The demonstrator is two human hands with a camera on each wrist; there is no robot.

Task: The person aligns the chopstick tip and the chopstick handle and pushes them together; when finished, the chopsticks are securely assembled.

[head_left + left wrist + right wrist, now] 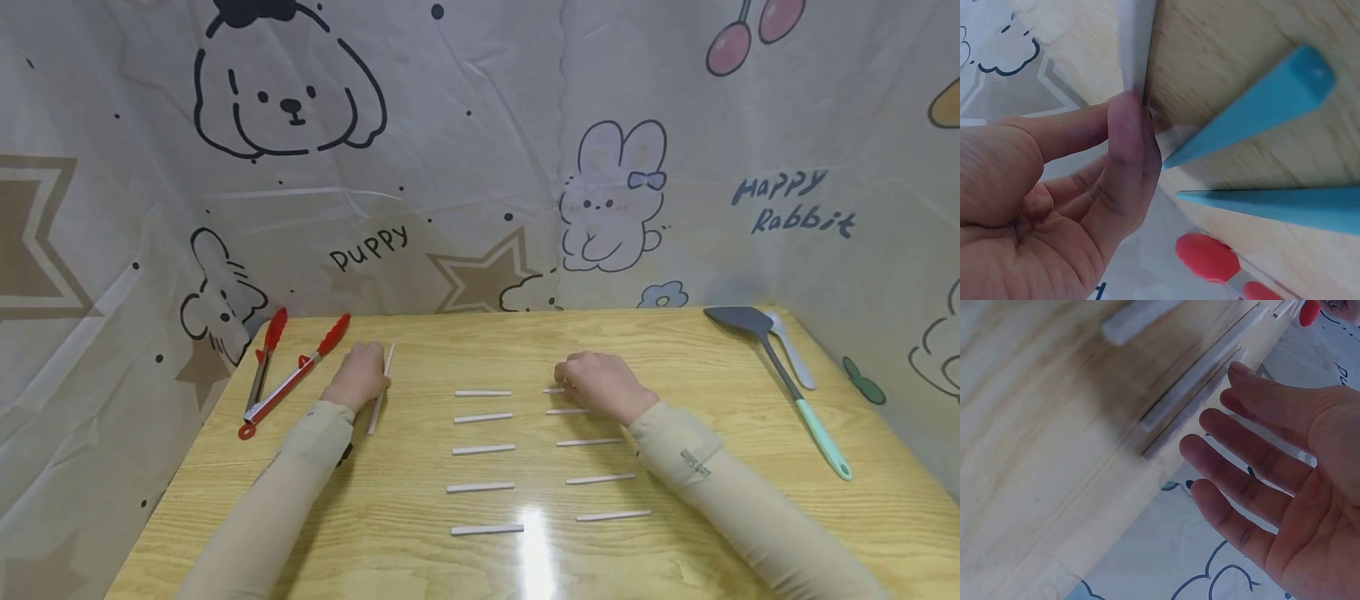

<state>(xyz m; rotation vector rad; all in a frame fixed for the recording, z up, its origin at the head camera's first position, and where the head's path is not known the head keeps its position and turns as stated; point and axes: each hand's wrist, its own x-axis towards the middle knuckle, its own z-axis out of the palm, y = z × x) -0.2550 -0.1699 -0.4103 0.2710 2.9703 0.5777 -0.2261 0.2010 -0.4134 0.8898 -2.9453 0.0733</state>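
Observation:
My left hand (358, 377) pinches a slim white stick (380, 400) between thumb and fingertips, beside the tongs. In the left wrist view, the stick (1135, 44) rises from the fingertips of the left hand (1079, 181). Two teal tapered pieces (1260, 106) lie near these fingers in that view. My right hand (603, 385) is over the far end of the right column of white sticks (600, 479). Seen from the right wrist, the right hand (1272, 475) has spread, gently bent fingers, its thumb tip close to a stick (1194, 403). Whether it touches that stick I cannot tell.
A left column of white sticks (483, 450) lies on the wooden table (712, 550). Red-tipped tongs (288, 379) lie spread at the far left. At the far right are a dark spatula with a mint handle (780, 367) and a white utensil (792, 350). Printed cloth (480, 158) hangs behind.

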